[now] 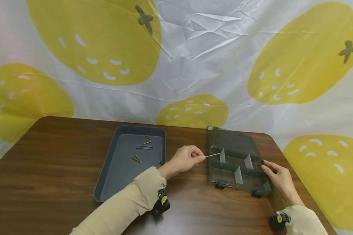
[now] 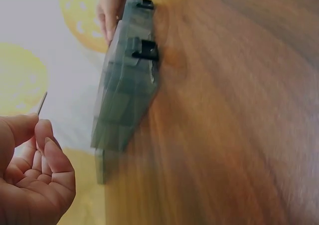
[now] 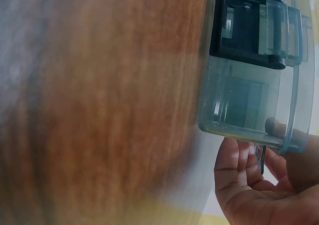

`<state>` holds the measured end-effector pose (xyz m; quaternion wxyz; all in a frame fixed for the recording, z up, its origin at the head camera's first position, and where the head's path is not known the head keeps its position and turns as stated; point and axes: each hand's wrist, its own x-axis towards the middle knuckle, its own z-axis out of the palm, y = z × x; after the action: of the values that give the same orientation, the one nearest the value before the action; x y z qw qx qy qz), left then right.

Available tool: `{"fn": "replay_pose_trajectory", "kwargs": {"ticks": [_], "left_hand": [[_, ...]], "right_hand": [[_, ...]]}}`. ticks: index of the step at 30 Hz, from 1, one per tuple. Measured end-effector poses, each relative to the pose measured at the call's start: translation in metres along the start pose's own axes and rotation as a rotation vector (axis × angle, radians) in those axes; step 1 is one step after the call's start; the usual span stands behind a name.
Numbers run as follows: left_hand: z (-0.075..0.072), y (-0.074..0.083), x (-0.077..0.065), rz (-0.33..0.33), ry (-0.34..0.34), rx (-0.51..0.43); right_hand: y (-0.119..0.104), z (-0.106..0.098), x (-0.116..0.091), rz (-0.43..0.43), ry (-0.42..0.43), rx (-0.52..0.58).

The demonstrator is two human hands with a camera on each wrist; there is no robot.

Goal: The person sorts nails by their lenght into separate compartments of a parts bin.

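My left hand (image 1: 186, 159) pinches a thin metal nail (image 1: 212, 155) between thumb and fingertips. The nail points right, its tip over the left part of a see-through grey-green compartment box (image 1: 231, 185). That box stands with its lid (image 1: 235, 139) swung back, and pale dividers (image 1: 238, 175) split its inside. At the box's right end, my right hand (image 1: 280, 178) grips the side wall, with the thumb over the rim and the fingers outside, as the right wrist view shows. The left wrist view shows the nail (image 2: 42, 104) upright above the pinching fingers.
Left of the box lies a grey tray (image 1: 113, 184) holding several screws (image 1: 137, 159) and thin nails (image 1: 144, 148). My left forearm crosses its near right corner. Black latches (image 1: 220, 185) stick out at the box's front. A lemon-print cloth (image 1: 191, 65) hangs behind the wooden table (image 1: 191, 202).
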<state>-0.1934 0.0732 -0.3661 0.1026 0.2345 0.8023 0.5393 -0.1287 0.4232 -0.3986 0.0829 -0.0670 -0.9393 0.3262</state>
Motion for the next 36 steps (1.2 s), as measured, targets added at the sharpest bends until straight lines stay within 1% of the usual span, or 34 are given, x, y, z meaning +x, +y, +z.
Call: {"fn": "replay_pose_trajectory", "kwargs": {"ticks": [7,13,18,21,25,29,36], "left_hand": [[0.017,0.0,0.002,-0.009,0.009,0.001],[0.03,0.0,0.003,-0.019,0.014,0.03],[0.038,0.0,0.002,-0.025,0.024,0.058],[0.042,0.0,0.002,-0.013,0.036,0.095],[0.047,0.001,0.003,0.019,0.047,0.13],[0.054,0.002,0.003,0.045,0.05,0.134],[0.063,0.0,0.002,0.052,0.06,0.155]], "right_hand": [[-0.001,0.002,0.001,0.02,0.003,0.01],[-0.003,0.003,0.0,0.01,0.007,0.014],[-0.004,0.003,-0.001,0.005,0.007,0.012],[-0.005,0.002,-0.001,0.007,0.004,0.014],[-0.005,0.002,-0.002,0.019,-0.006,0.021],[-0.005,0.002,-0.004,0.038,-0.014,0.034],[-0.005,0.004,-0.003,0.024,-0.006,0.036]]}}
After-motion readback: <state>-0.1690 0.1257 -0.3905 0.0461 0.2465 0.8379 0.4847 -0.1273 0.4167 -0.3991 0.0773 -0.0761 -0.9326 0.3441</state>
